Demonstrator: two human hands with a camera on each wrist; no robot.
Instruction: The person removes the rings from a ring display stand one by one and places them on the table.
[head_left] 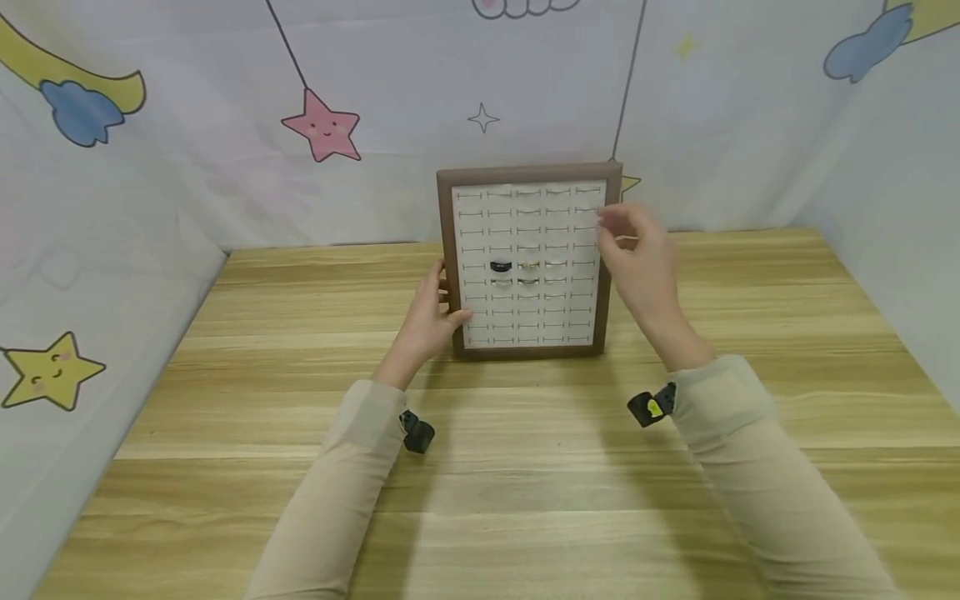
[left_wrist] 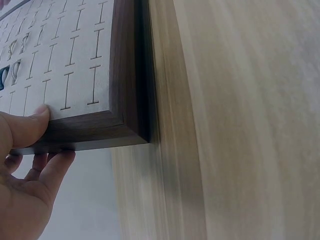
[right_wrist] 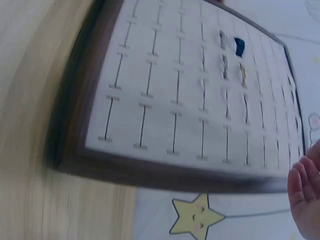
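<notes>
A brown-framed ring display board (head_left: 532, 321) with a white slotted face stands upright on the table. My left hand (head_left: 429, 321) grips its left side, thumb on the front and fingers behind, as the left wrist view also shows. Several rings sit in the middle slots, among them a wide black ring (head_left: 501, 267) and a gold-toned ring (head_left: 528, 266). At the upper right edge of the board is my right hand (head_left: 645, 258), fingers bent, a gap between thumb and index finger. Nothing shows between them. The right wrist view catches only part of this hand (right_wrist: 306, 192).
The wooden table (head_left: 510, 467) spreads out in front of the board. Behind it hangs a white cloth (head_left: 405, 100) printed with stars and clouds. A black wrist camera (head_left: 417, 433) sits at the left cuff, another wrist camera (head_left: 648, 408) at the right.
</notes>
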